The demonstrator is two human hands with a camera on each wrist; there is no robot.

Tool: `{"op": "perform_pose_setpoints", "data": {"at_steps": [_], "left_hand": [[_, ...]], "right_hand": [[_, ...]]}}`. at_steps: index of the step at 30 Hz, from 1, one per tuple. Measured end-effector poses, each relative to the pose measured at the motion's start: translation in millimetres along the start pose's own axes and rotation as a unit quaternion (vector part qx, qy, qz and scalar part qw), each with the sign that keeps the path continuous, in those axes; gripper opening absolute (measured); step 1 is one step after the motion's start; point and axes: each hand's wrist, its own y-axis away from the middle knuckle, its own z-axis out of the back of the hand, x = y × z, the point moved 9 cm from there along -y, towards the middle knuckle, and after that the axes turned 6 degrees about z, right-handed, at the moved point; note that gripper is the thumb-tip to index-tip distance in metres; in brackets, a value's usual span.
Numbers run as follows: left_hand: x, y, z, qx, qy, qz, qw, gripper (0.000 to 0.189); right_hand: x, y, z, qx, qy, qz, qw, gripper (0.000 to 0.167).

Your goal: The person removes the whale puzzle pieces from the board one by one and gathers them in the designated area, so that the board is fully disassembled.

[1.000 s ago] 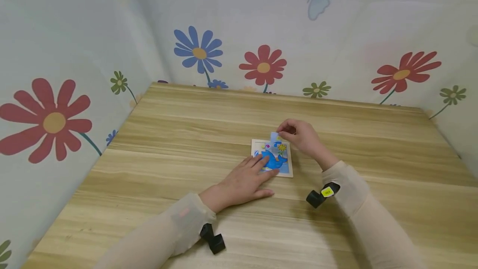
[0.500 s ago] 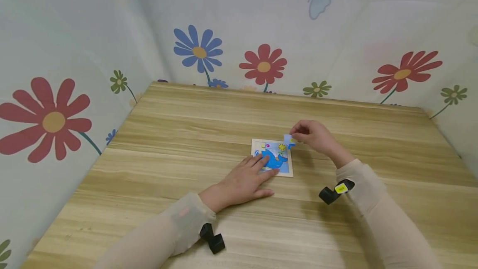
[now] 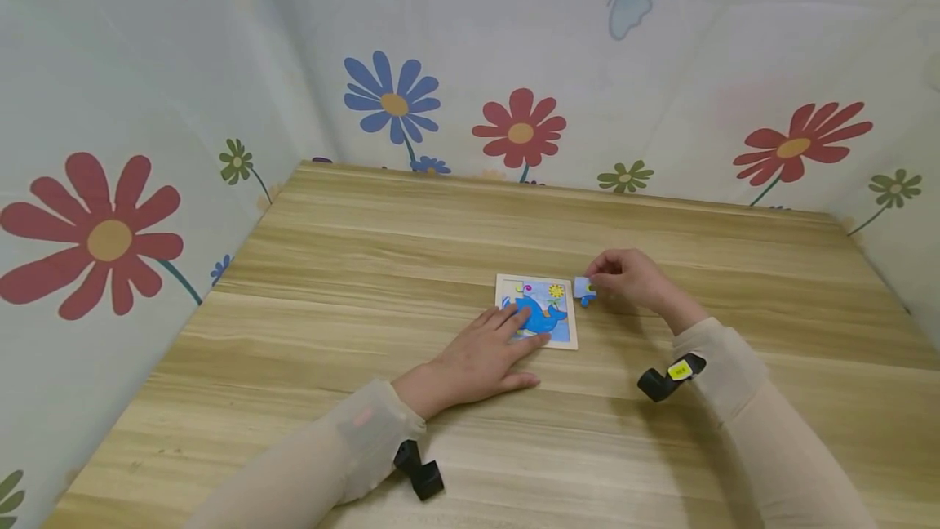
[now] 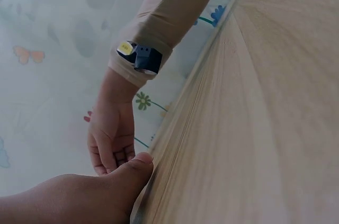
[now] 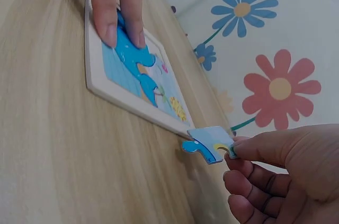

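Observation:
A small square jigsaw puzzle (image 3: pixel 539 313) with a blue whale and a yellow flower lies on the table in a pale frame (image 5: pixel 122 96). My left hand (image 3: pixel 477 357) is spread flat, its fingers (image 5: pixel 105 15) resting over the frame's near left part and hiding some of the picture. Just right of the frame, my right hand (image 3: pixel 635 280) pinches a light blue puzzle piece (image 5: pixel 208 143) between thumb and fingers. The piece has a rounded knob, a notch and a bit of yellow. In the right wrist view it overlaps the frame's corner, above the table.
The wooden table (image 3: pixel 352 268) stretches around the puzzle to a back edge against a white curtain (image 3: pixel 455 6) printed with flowers and a butterfly. Black wrist devices (image 3: pixel 419 470) are strapped at both sleeves.
My right hand has carried the pinched puzzle piece from above the frame's top edge to its right side, then a little nearer. My left hand stays in place on the puzzle.

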Motion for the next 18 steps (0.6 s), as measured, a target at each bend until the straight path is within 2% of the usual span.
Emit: {"op": "perform_pose_setpoints", "data": {"at_steps": [7,18], "left_hand": [[-0.7,0.5,0.5,-0.005,0.001,-0.002,1.0,0.06],[-0.4,0.4,0.1,0.005,-0.006,-0.001,1.0,0.06]], "right_hand": [[-13,-2.9,-7,0.009,-0.011,-0.014,0.9998,0.016],[-15,-5.7,-7,-0.008,0.034,0.001,0.9994,0.013]]}}
